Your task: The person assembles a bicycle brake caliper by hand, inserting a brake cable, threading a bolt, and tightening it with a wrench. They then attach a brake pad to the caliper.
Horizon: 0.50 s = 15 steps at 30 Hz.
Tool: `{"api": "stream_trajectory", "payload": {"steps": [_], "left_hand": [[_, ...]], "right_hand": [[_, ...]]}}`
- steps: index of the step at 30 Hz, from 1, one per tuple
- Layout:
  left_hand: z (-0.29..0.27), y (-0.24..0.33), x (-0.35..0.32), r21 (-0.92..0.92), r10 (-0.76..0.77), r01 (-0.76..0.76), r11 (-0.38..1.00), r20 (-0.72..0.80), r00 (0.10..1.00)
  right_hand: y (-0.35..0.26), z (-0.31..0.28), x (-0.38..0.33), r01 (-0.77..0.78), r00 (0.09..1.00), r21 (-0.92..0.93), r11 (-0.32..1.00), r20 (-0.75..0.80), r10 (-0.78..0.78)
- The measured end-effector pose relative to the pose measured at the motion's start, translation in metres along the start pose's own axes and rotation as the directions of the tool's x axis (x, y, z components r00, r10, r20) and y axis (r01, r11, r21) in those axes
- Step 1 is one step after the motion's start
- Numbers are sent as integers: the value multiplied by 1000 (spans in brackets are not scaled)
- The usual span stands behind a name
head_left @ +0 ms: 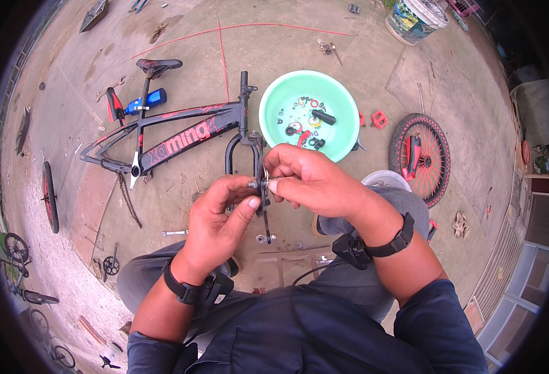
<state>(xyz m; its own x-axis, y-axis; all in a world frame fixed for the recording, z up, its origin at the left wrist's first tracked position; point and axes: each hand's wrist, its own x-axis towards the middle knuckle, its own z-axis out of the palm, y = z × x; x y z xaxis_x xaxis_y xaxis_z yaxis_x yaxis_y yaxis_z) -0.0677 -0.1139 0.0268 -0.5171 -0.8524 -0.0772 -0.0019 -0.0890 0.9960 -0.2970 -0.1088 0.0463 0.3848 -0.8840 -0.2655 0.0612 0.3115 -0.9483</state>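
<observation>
Between my hands is a thin dark metal bicycle part, upright and seen nearly edge-on, with a threaded silver bolt through its middle. My left hand is closed around the bolt's left end, thumb and fingers pinching. From the other side my right hand pinches the same part at the bolt; its fingertips partly hide what they grip. Just beyond lies a black and red bicycle frame with its fork on the concrete. Near the part's lower end are small washers or nuts.
A mint-green basin with small parts stands beyond my right hand. Farther right lie red pedals and a spoked wheel. A wrench, chain and crankset lie to the left. A patterned bucket stands far right.
</observation>
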Motion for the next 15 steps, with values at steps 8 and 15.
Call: {"api": "stream_trajectory", "payload": {"steps": [8,15], "left_hand": [[1,3,-1,-43,-23,25,999,39,999],[1,0,-2,-73,-33,35,997,29,999]], "right_hand": [[3,-4,0,-25,999,6,1000,24,24],[2,-4,1,-4,999,13,1000,48,3]]}}
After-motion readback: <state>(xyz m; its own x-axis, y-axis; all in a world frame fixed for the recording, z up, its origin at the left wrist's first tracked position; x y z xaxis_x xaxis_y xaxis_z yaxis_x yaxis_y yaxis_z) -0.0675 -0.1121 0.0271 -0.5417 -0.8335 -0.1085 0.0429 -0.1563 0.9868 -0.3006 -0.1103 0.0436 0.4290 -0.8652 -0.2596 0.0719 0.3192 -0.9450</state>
